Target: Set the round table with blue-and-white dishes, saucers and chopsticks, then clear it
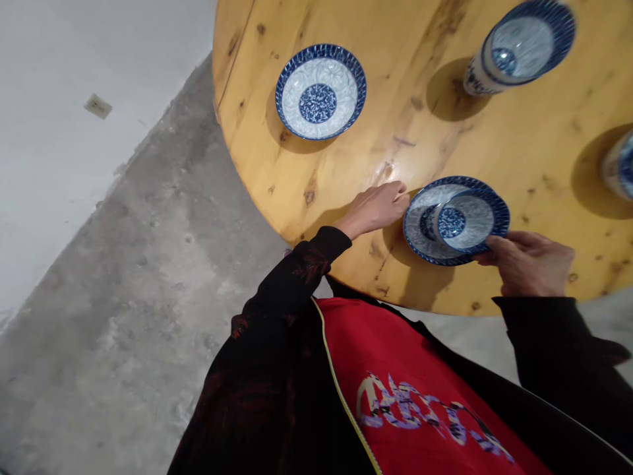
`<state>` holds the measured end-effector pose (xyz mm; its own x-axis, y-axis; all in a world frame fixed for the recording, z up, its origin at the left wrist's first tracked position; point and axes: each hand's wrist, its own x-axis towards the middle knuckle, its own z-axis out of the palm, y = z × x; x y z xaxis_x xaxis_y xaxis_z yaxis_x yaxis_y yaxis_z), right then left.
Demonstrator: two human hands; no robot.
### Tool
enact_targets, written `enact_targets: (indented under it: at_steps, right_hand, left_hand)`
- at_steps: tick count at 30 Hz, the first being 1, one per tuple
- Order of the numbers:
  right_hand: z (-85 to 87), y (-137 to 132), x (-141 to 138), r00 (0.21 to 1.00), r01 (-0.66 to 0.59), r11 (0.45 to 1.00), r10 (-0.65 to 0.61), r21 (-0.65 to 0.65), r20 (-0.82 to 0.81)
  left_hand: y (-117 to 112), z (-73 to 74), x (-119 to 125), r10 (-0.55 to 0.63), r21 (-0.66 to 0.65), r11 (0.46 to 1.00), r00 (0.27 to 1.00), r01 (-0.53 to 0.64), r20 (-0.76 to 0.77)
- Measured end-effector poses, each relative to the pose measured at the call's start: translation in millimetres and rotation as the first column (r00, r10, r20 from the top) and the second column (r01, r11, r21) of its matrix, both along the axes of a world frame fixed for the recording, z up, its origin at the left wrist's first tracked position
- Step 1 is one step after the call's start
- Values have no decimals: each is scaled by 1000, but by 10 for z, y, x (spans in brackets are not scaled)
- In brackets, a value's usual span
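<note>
My right hand [537, 260] pinches the rim of a small blue-and-white bowl [477, 221] between thumb and fingers. The bowl is over a blue-and-white plate [422, 247] with a dark patterned rim, covering its right part; whether it rests on the plate or is held just above it, I cannot tell. Close to the left edge of that plate, my left hand [380, 206] is closed with its fingers curled, and nothing shows in it. Whether its knuckles touch the rim is unclear.
Another blue-and-white plate [346, 82] lies toward the far left of the round wooden table [277, 188]. A stack of bowls [527, 39] stands at the far right, and a patterned vessel [624, 165] is cut off by the right edge. Concrete floor [163, 264] borders the table.
</note>
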<state>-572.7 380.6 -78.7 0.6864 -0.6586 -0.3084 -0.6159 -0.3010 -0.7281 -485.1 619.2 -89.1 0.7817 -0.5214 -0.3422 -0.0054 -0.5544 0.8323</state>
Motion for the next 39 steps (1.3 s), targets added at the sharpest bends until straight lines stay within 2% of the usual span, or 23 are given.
enact_targets:
  at_steps: [3,9,14,18,21,25,27,30,33,35,39]
  right_hand:
    - [-4,-4,-2,999,28,999,-29,-35,-19]
    - [-29,-35,-26,999,4,1000,-5,-21,-35]
    - [9,-61,-143,1000,-5,1000,5,-10,11]
    - [149,77,-356,1000,24,1000,-24,5,20]
    - [210,266,-594,997,48,997,-44,55,-64]
    - [102,547,-991,996,12,977,9,214,-94]
    - [-16,678,-1197,986,-69,963,105,261,-127]
    - [-205,837,-1446,910,-276,903,355,329,-212]
    - [-333,927,-1560,783,-490,792,584,366,-216]
    - [-358,949,-1559,698,-596,711,688,372,-197]
    - [-296,957,-1474,523,-734,529,840,426,-144]
  left_hand:
    - [-1,-6,-3,-15,15,1000,1000,15,-15]
    - [-6,-19,-29,-32,27,999,999,33,-11]
    - [129,-24,-166,18,-8,1000,1000,-18,6]
    - [371,45,-397,75,7,997,997,-75,-12]
    - [551,107,-638,96,64,994,994,-93,-48]
    - [703,133,-1017,61,42,997,993,-57,-100]
    - [753,108,-1219,12,4,1000,990,-11,-140]
    - [850,15,-1528,-86,-19,996,974,84,-209]
    - [1020,-134,-1826,-147,-30,989,946,145,-288]
    - [1163,-247,-1999,-122,-28,992,931,119,-344]
    - [1379,-440,-2252,9,-3,1000,927,-11,-374]
